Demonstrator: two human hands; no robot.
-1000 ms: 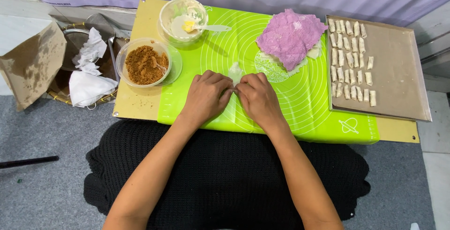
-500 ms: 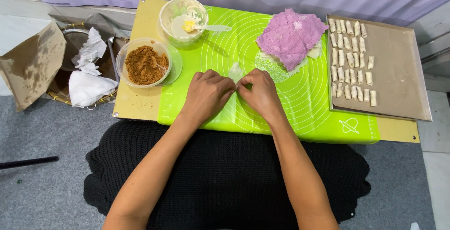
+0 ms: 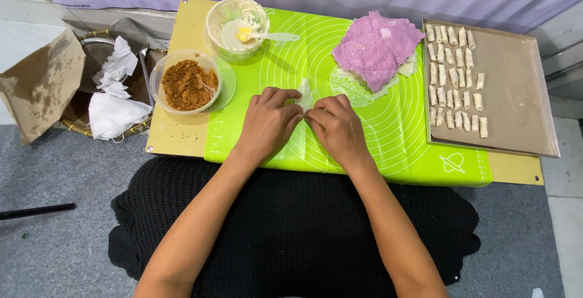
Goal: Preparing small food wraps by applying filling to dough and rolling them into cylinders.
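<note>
A thin white wrapper (image 3: 305, 96) is pinched between the fingertips of the left hand (image 3: 269, 123) and right hand (image 3: 337, 129), pressed together on the green mat (image 3: 316, 152), near the bowl of brown filling (image 3: 185, 83)

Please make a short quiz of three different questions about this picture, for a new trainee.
1. True or false: both hands touch the thin white wrapper on the green mat.
2. Which thing lies on the metal tray?
A. brown crumbly filling
B. rows of small rolled pieces
C. crumpled white paper
3. Fill in: the pink cloth lies on the ____ mat.

Key
1. True: the left hand and the right hand meet over it.
2. B: the rolled pieces are there; the brown filling is in a clear bowl.
3. green
</note>
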